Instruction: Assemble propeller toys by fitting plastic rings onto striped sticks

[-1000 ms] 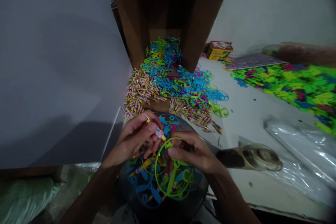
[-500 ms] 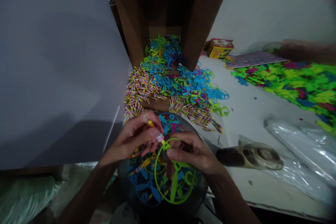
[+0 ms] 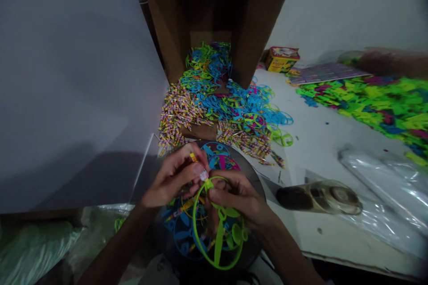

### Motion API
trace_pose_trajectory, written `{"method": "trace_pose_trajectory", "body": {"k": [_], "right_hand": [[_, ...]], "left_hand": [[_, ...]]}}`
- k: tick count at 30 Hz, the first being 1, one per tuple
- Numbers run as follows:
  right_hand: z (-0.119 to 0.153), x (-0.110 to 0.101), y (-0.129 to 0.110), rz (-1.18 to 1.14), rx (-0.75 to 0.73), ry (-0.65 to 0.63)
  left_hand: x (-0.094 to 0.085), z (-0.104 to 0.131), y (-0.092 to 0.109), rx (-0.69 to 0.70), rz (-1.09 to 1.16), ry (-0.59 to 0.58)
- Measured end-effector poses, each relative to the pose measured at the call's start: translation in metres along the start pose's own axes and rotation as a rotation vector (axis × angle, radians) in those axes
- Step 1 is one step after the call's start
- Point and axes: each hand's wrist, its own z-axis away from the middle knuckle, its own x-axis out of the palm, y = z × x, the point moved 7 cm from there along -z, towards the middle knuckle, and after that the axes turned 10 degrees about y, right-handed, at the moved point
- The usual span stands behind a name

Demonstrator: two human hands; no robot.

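Note:
My left hand (image 3: pixel 179 176) pinches a small printed tube with yellow ends (image 3: pixel 203 175) between thumb and fingers. My right hand (image 3: pixel 236 191) grips a lime-green plastic propeller ring (image 3: pixel 219 236) by its upper rim, and the rest of the ring hangs below. The tube's lower end meets the ring's rim between my hands; whether it is fully seated I cannot tell. Beneath both hands sits a dark round basin (image 3: pixel 257 180), holding blue, green and pink propeller rings and some printed tubes.
An upright cardboard box (image 3: pixel 267 18) spills propeller rings (image 3: pixel 240 104) onto the white table, beside heaped printed tubes (image 3: pixel 179 107). To the right are a bottle of dark liquid (image 3: pixel 317 198), clear plastic bags (image 3: pixel 377 187), a yellow-red box (image 3: pixel 282 59), green pieces (image 3: pixel 374 98) and another person's arm (image 3: pixel 394 63).
The tube and green ring have come closer together, with the tube's yellow end now against the rim. The ring hangs slightly lower and further left.

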Motion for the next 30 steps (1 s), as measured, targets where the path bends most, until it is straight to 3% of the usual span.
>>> {"method": "trace_pose_trajectory", "body": {"k": [6,10,17,22,30], "right_hand": [[0.003,-0.002,0.014,-0.055,0.034,0.061],[0.004,0.001,0.016,-0.045,0.027,0.002],[0.007,0.0,0.013,0.064,0.049,0.005],[0.01,-0.002,0.025,0.027,0.067,0.027],[0.012,0.0,0.031,0.033,0.062,0.019]], "left_hand": [[0.004,0.005,0.001,0.037,-0.02,0.011],[0.004,0.009,0.006,-0.007,-0.125,-0.012],[-0.002,0.013,0.015,-0.015,-0.212,-0.059],[0.003,0.011,0.001,-0.107,-0.048,-0.108],[0.001,0.021,-0.013,-0.045,-0.003,0.049]]}}
